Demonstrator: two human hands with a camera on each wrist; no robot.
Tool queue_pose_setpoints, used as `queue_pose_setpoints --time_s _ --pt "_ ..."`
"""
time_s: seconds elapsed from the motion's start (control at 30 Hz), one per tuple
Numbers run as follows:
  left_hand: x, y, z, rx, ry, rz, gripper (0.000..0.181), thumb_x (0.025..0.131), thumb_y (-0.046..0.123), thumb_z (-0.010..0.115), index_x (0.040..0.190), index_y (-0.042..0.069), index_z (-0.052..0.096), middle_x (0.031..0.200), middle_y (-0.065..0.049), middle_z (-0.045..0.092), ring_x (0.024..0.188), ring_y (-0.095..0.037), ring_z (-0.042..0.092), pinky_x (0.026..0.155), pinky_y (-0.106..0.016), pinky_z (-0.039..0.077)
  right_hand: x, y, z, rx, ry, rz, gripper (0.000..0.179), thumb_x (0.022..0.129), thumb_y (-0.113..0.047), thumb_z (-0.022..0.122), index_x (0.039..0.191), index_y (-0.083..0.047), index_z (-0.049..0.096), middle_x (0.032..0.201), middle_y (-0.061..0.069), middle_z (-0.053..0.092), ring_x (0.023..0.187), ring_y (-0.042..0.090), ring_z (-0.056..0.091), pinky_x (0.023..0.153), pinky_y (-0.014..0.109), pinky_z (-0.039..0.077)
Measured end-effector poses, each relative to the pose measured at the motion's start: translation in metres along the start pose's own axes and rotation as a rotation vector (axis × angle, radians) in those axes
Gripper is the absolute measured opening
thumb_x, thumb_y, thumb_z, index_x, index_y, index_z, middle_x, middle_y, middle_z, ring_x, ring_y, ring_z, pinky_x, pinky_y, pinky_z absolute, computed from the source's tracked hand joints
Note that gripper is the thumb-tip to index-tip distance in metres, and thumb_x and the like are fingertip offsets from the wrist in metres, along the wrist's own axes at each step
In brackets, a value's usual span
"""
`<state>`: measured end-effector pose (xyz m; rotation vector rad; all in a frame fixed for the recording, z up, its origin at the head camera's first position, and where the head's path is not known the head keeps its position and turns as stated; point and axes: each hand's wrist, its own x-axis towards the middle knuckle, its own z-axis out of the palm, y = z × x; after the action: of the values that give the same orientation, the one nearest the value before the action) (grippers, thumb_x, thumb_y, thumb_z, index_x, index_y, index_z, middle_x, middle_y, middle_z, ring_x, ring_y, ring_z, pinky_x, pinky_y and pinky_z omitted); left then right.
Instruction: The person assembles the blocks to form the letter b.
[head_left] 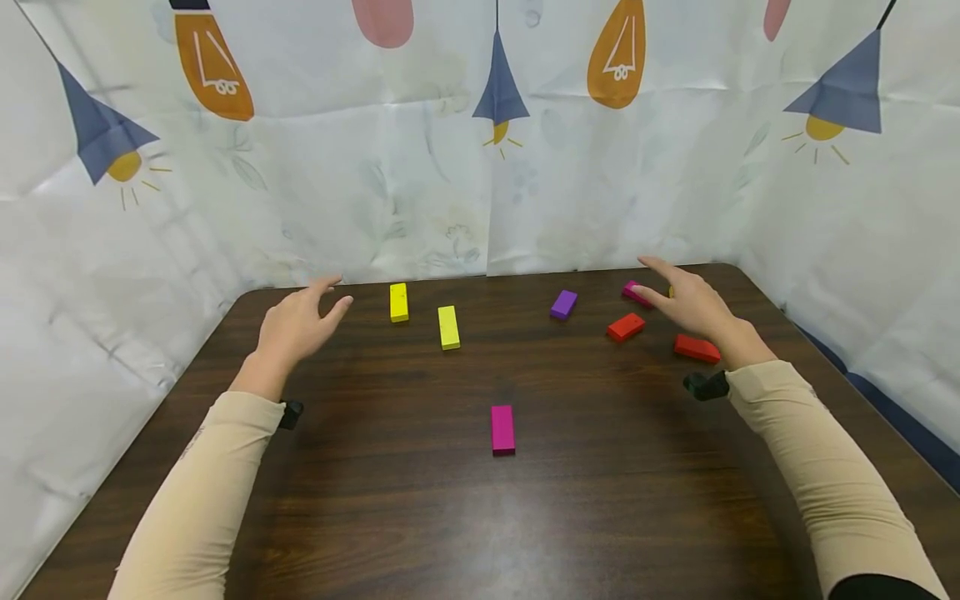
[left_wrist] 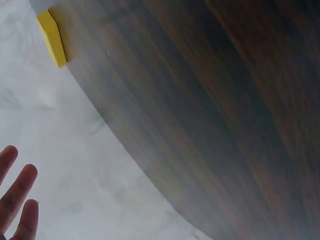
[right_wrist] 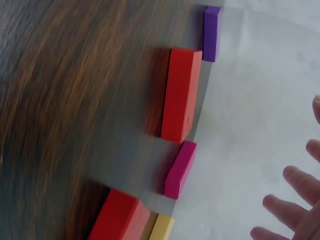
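My left hand [head_left: 296, 329] hovers over the table's far left part, fingers and thumb spread, holding nothing. Nearest to it is a yellow block [head_left: 399, 302], and a second yellow block [head_left: 448, 327] lies a little nearer. Above the right-hand group of blocks hangs my right hand [head_left: 693, 307], fingers apart and nothing in them. About it lie a red block [head_left: 626, 327], another red block [head_left: 697, 348], a magenta block [head_left: 636, 293] and a purple block [head_left: 564, 305]. A yellow block [right_wrist: 162, 227], mostly hidden behind my right hand in the head view, shows in the right wrist view.
Another magenta block [head_left: 502, 430] lies by itself at the middle of the dark wooden table [head_left: 390, 517]. A white curtain [head_left: 322, 192] printed with lamps and bulbs closes off the far edge and both sides.
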<state>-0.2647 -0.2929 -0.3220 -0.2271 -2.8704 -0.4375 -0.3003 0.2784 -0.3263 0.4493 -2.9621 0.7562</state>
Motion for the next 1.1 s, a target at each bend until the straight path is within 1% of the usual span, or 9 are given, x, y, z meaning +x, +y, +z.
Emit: queue_pose_setpoints --time_s 0.1,0.2,0.33,0.43,0.5,0.63,0.7,0.87,1.1 --pt "-0.001 0.006 0.002 -0.006 -0.015 0.018 0.065 0.108 0.051 0.04 0.156 0.007 0.04 0.148 -0.025 0.05 0.125 -0.05 0.051 0.085 -0.062 0.047 0.0 -0.002 0.003 0.018 0.021 -0.013 0.07 0.106 -0.048 0.052 0.164 -0.017 0.026 0.161 0.024 0.032 0.139 0.05 0.039 0.109 0.068 0.029" --pt "-0.002 0.012 0.003 -0.01 -0.026 0.032 0.063 0.109 0.049 0.042 0.156 0.008 0.04 0.148 -0.025 0.05 0.125 -0.05 0.052 0.085 -0.062 0.047 0.002 -0.005 0.007 0.031 0.041 -0.017 0.069 0.106 -0.047 0.053 0.163 -0.017 0.03 0.161 0.024 0.033 0.142 0.05 0.035 0.11 0.067 0.028" --pt "-0.004 0.021 0.005 -0.02 -0.048 0.046 0.061 0.109 0.049 0.043 0.156 0.01 0.039 0.149 -0.023 0.051 0.124 -0.049 0.053 0.087 -0.062 0.046 0.002 -0.01 0.013 0.065 0.051 -0.029 0.067 0.105 -0.047 0.054 0.161 -0.016 0.033 0.16 0.024 0.035 0.143 0.049 0.034 0.111 0.067 0.028" --pt "-0.005 0.03 0.007 -0.034 -0.067 0.058 0.061 0.108 0.049 0.043 0.156 0.011 0.039 0.149 -0.022 0.05 0.122 -0.047 0.054 0.087 -0.061 0.046 0.004 -0.014 0.019 0.101 0.057 -0.051 0.066 0.106 -0.047 0.054 0.16 -0.015 0.036 0.158 0.024 0.038 0.142 0.048 0.037 0.11 0.066 0.03" --pt "-0.006 0.036 0.009 -0.048 -0.077 0.069 0.061 0.108 0.048 0.044 0.157 0.012 0.039 0.149 -0.021 0.051 0.122 -0.046 0.055 0.088 -0.061 0.046 0.006 -0.016 0.022 0.116 0.064 -0.072 0.065 0.106 -0.046 0.054 0.159 -0.014 0.038 0.156 0.025 0.04 0.138 0.048 0.042 0.109 0.066 0.032" --pt "-0.009 0.049 0.012 -0.078 -0.093 0.093 0.059 0.108 0.046 0.048 0.156 0.012 0.041 0.145 -0.019 0.055 0.126 -0.042 0.055 0.093 -0.061 0.045 0.01 -0.021 0.03 0.144 0.08 -0.109 0.061 0.106 -0.043 0.056 0.157 -0.013 0.042 0.153 0.025 0.045 0.135 0.047 0.045 0.107 0.065 0.034" --pt "-0.011 0.055 0.014 -0.092 -0.099 0.109 0.059 0.107 0.045 0.05 0.155 0.012 0.042 0.143 -0.019 0.058 0.127 -0.04 0.055 0.094 -0.06 0.045 0.011 -0.022 0.034 0.165 0.084 -0.121 0.06 0.106 -0.04 0.058 0.156 -0.012 0.043 0.152 0.025 0.046 0.136 0.046 0.045 0.107 0.065 0.035" --pt "-0.016 0.07 0.02 -0.146 -0.116 0.146 0.057 0.106 0.042 0.054 0.154 0.014 0.044 0.137 -0.017 0.062 0.122 -0.037 0.059 0.091 -0.057 0.048 0.013 -0.025 0.043 0.232 0.083 -0.14 0.057 0.106 -0.033 0.059 0.155 -0.009 0.044 0.15 0.028 0.047 0.135 0.046 0.046 0.108 0.064 0.035" --pt "-0.022 0.085 0.026 -0.205 -0.15 0.18 0.053 0.105 0.042 0.057 0.152 0.018 0.048 0.13 -0.01 0.067 0.12 -0.033 0.061 0.089 -0.054 0.05 0.018 -0.027 0.052 0.304 0.105 -0.155 0.053 0.106 -0.024 0.061 0.152 -0.005 0.046 0.152 0.022 0.048 0.132 0.043 0.05 0.109 0.058 0.037"
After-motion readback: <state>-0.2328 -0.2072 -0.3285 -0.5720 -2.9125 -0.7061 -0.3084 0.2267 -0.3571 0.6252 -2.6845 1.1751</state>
